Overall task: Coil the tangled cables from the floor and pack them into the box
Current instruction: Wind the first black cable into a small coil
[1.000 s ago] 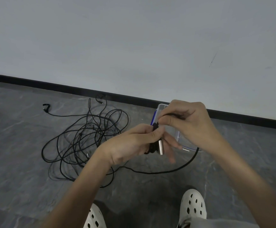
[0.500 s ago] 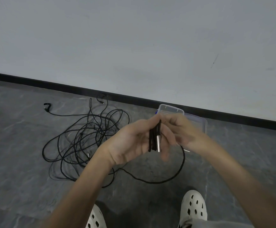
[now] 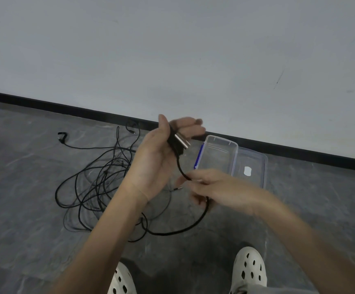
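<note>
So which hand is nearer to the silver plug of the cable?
Left. The left hand holds the silver plug; the right hand is below it, pinching the black cable further along.

**Illumination and Image Quality**

Light is diffuse and even, without glare. A soft shadow darkens the floor point(image 3: 172, 257) between the shoes point(image 3: 249, 270). The right hand point(image 3: 221, 187) is motion-blurred; the tangled cables point(image 3: 100, 179) are sharp. The baseboard point(image 3: 66, 107) bows slightly.

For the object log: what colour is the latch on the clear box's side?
Blue; the latch on the box shows best in the head view.
</note>
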The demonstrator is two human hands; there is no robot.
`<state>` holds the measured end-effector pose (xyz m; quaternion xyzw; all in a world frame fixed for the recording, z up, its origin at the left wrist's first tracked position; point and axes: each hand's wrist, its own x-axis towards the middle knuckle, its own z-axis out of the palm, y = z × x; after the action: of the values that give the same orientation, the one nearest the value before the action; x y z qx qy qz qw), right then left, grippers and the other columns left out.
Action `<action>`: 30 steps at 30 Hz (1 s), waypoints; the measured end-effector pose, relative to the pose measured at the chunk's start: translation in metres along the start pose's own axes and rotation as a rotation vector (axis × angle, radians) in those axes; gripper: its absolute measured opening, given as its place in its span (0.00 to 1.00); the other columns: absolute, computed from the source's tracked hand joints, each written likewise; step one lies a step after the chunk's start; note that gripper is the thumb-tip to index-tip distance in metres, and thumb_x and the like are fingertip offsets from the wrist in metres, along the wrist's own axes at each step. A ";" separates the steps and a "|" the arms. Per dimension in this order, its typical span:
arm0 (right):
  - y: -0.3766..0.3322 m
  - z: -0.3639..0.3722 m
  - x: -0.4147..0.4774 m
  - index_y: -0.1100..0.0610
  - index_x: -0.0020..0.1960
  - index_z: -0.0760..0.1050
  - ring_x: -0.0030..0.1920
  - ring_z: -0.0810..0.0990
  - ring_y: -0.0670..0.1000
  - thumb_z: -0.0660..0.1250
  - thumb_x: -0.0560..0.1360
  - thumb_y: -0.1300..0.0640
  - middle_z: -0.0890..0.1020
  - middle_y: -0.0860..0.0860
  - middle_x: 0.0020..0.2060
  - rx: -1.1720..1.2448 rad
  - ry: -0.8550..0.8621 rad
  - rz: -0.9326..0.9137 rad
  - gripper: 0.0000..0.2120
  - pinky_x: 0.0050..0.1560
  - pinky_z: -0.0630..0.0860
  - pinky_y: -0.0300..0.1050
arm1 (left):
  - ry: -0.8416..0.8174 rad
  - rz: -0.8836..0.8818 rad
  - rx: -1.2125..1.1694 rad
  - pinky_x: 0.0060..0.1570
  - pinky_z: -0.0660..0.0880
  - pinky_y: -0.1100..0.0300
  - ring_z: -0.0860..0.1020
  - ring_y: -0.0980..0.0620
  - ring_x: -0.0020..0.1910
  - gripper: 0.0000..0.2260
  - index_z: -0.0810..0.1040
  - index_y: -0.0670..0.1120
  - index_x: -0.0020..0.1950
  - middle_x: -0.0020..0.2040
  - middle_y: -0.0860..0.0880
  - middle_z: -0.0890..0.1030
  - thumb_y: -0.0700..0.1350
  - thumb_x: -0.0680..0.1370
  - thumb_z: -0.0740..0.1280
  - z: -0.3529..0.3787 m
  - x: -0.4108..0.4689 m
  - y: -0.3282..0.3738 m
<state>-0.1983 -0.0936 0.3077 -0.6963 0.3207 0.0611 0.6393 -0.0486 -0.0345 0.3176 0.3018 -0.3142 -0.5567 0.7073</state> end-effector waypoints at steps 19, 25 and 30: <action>-0.012 0.000 -0.014 0.61 0.46 0.83 0.34 0.83 0.49 0.69 0.71 0.59 0.82 0.52 0.33 0.818 -0.036 -0.028 0.08 0.38 0.81 0.43 | 0.290 0.163 0.563 0.63 0.65 0.67 0.75 0.59 0.64 0.19 0.77 0.50 0.58 0.56 0.54 0.84 0.56 0.84 0.49 -0.011 0.004 -0.013; -0.018 -0.002 -0.019 0.58 0.52 0.82 0.24 0.55 0.44 0.61 0.80 0.56 0.56 0.48 0.26 0.571 0.135 -0.104 0.12 0.22 0.54 0.36 | 0.248 0.100 0.621 0.65 0.64 0.57 0.77 0.55 0.63 0.19 0.79 0.53 0.54 0.53 0.52 0.85 0.57 0.83 0.50 -0.021 0.007 -0.008; -0.020 -0.002 -0.024 0.51 0.48 0.82 0.26 0.69 0.41 0.57 0.82 0.51 0.68 0.42 0.24 -0.112 0.322 -0.206 0.15 0.30 0.66 0.29 | 0.167 -0.005 0.673 0.58 0.68 0.70 0.79 0.59 0.59 0.20 0.79 0.50 0.54 0.51 0.52 0.86 0.56 0.84 0.50 -0.019 0.004 -0.013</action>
<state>-0.2076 -0.0865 0.3370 -0.7608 0.3418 -0.0992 0.5427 -0.0407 -0.0393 0.2964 0.5635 -0.4203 -0.3970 0.5900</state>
